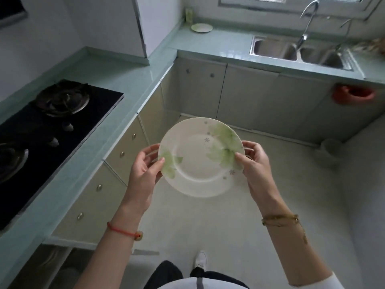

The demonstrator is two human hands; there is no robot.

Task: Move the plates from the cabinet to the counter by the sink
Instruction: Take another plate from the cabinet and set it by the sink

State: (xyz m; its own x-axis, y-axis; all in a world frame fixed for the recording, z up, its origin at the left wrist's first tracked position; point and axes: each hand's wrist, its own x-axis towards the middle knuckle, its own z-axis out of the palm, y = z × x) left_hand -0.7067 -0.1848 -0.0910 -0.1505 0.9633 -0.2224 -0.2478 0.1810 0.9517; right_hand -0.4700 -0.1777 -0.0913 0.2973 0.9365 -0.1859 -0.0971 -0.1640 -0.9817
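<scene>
I carry a white plate with green leaf print (198, 161) flat in front of me above the floor. My left hand (145, 165) grips its left rim, thumb on top and fingers beneath. My right hand (253, 161) grips the right rim the same way. A second plate (202, 27) lies on the pale green counter (218, 42) in the far corner, left of the steel double sink (300, 52). At the bottom left an opened lower cabinet (54, 265) shows a dark inside; I cannot make out what it holds.
A black gas hob (50, 130) with two burners fills the left counter. A tall faucet (308, 24) rises over the sink. A red container (354, 94) hangs under the right counter edge. Lower cabinet doors and drawers line both counters. My shoe (201, 259) stands on the pale floor.
</scene>
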